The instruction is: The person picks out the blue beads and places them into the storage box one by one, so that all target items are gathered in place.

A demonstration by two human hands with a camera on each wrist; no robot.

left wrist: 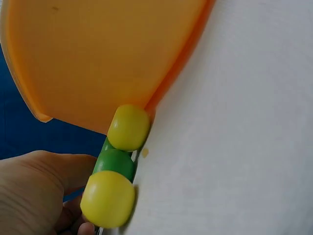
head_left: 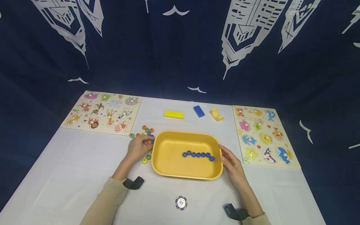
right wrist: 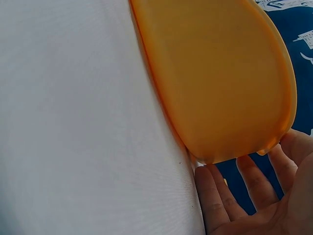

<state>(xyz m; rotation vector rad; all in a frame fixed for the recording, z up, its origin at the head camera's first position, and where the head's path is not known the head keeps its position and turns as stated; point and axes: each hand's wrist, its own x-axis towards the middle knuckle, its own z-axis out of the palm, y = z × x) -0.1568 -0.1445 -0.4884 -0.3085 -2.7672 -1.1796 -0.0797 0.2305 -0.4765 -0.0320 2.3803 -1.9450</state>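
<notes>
A yellow plastic tray (head_left: pixel 168 173) stands in the middle of the table with several blue beads (head_left: pixel 198 154) in an uneven row inside. At its left side, my left hand (head_left: pixel 137 148) has thumb and index finger around a blue bead (head_left: pixel 152 141); in the left wrist view its fingertips are hidden behind loose beads. Yellow beads (left wrist: pixel 108 199) and a green bead (left wrist: pixel 117 164) lie close by that hand. My right hand (head_left: pixel 232 164) rests against the tray's right side, fingers fairly straight, its thumb and fingertips at the wall and rim (right wrist: pixel 288 98).
More orange, green, yellow and blue beads (head_left: pixel 147 130) lie left of the tray. Behind it are a yellow block (head_left: pixel 174 114), a blue block (head_left: pixel 199 111) and a curved block (head_left: pixel 216 115). Animal puzzle boards (head_left: pixel 104 114) (head_left: pixel 264 136) flank it. A chip (head_left: pixel 181 202) lies in front.
</notes>
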